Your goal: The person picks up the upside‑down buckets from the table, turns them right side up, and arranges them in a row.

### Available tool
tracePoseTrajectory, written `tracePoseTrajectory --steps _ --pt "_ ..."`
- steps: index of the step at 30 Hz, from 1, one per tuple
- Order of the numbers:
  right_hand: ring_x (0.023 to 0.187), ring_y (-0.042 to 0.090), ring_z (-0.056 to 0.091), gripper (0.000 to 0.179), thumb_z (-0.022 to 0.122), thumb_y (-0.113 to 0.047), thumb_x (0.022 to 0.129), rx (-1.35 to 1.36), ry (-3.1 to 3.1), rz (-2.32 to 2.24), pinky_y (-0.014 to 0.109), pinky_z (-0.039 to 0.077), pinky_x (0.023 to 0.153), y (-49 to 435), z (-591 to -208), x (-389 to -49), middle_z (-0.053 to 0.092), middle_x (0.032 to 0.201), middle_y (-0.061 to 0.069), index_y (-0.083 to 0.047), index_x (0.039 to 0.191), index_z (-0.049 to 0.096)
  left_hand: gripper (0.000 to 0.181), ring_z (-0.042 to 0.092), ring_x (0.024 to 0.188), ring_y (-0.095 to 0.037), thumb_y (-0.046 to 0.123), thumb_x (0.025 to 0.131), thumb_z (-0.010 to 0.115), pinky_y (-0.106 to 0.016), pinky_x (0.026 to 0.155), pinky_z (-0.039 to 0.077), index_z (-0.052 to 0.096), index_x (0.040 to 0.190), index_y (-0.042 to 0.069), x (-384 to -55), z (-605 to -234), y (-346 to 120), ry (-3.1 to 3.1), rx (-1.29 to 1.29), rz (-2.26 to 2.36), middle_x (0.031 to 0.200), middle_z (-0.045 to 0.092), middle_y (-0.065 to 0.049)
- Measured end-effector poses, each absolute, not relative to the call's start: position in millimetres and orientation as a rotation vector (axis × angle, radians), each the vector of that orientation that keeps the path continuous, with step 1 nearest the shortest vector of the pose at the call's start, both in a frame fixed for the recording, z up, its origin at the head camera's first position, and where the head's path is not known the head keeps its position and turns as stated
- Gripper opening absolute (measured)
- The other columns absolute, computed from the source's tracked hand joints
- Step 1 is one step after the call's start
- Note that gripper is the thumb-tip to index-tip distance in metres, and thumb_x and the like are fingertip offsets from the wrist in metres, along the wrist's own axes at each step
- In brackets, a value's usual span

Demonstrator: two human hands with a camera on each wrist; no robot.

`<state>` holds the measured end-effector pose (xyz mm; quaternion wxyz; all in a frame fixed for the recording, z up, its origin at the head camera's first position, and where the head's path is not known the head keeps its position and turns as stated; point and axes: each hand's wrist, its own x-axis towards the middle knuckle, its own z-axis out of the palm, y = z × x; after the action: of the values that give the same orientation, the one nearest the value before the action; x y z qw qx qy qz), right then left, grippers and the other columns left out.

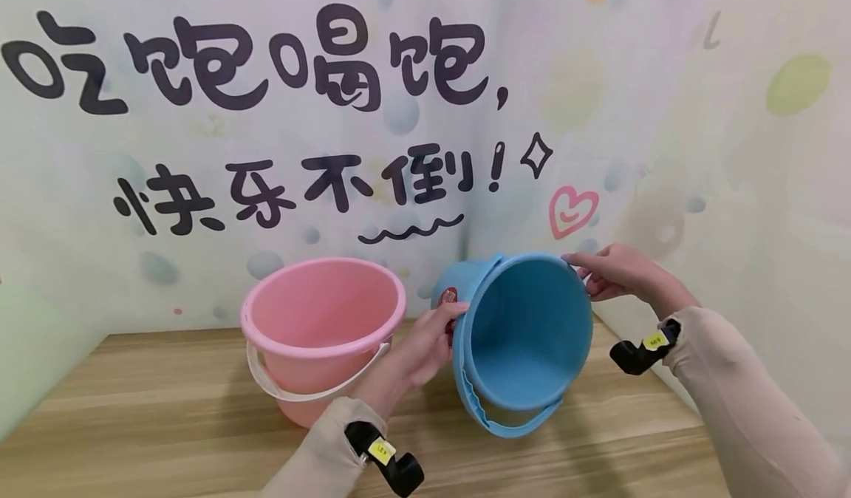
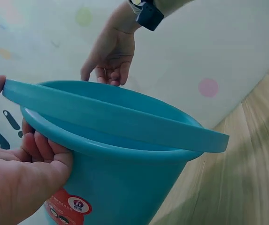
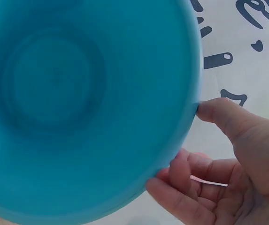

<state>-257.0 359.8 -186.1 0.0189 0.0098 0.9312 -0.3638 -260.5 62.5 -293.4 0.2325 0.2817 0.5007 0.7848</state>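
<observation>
A light-blue plastic bucket (image 1: 532, 321) is tilted with its mouth towards me. Its blue handle (image 1: 512, 431) hangs below the rim. With the left hand (image 1: 428, 346) I grip the bucket's left side; the left wrist view shows the thumb at the handle's end and the fingers (image 2: 45, 147) curled under the rim. At the upper right, my right hand (image 1: 618, 273) holds the rim, thumb and fingertips touching it in the right wrist view. A red label (image 2: 71, 206) shows on the outer wall. The bucket's underside is hidden.
Left of the blue bucket, a pink bucket (image 1: 322, 350) stands upright on the wood-grain table (image 1: 159, 409), its white handle (image 1: 286, 394) hanging at the front. Behind both rises a pale wall covering (image 1: 199, 284) with dark lettering. Another pale wall (image 1: 784, 247) borders the right side.
</observation>
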Motion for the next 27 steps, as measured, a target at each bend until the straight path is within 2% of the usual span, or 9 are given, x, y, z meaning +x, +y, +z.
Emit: tracePoseTrajectory --steps 5,10,14,21,27 --pt "0.066 0.022 0.063 0.060 0.056 -0.048 0.087 -0.025 2.909 -1.119 0.031 0.053 0.071 359 -189 -261 0.062 0.069 0.009 0.010 0.100 0.062 0.044 0.048 0.101 -0.020 0.029 0.091 0.044 -0.032 0.086 0.046 0.043 0.126 0.002 -261 -299 61 1.227 0.730 2.240 0.114 0.048 -0.008" --pt "0.066 0.022 0.061 0.052 0.058 -0.043 0.088 -0.064 2.893 -1.132 0.032 0.053 0.070 359 -190 -264 0.059 0.066 0.009 0.009 0.095 0.064 0.028 0.052 0.089 -0.014 0.030 0.094 0.041 -0.025 0.079 0.046 0.058 0.102 0.010 -264 -301 61 1.133 0.654 2.275 0.098 0.055 -0.002" --pt "0.069 0.024 0.061 0.045 0.059 -0.036 0.089 -0.117 2.882 -1.132 0.034 0.054 0.069 360 -191 -265 0.058 0.067 0.010 0.008 0.090 0.064 0.031 0.054 0.082 -0.011 0.032 0.095 0.038 -0.023 0.075 0.045 0.064 0.089 0.016 -267 -304 61 1.085 0.605 2.287 0.087 0.060 0.002" --pt "0.072 0.023 0.060 0.040 0.061 -0.026 0.089 -0.171 2.836 -1.160 0.037 0.053 0.071 368 -197 -265 0.058 0.075 0.014 0.010 0.107 0.060 0.032 0.056 0.075 -0.011 0.034 0.093 0.042 -0.022 0.071 0.046 0.065 0.079 0.017 -269 -307 60 1.003 0.472 2.323 0.078 0.060 0.003" --pt "0.074 0.020 0.060 0.046 0.059 -0.023 0.090 -0.193 2.798 -1.183 0.038 0.053 0.072 378 -203 -261 0.060 0.080 0.014 0.011 0.121 0.051 0.028 0.056 0.087 -0.016 0.036 0.091 0.047 -0.027 0.080 0.045 0.066 0.088 0.016 -270 -307 60 0.941 0.416 2.379 0.089 0.061 0.000"
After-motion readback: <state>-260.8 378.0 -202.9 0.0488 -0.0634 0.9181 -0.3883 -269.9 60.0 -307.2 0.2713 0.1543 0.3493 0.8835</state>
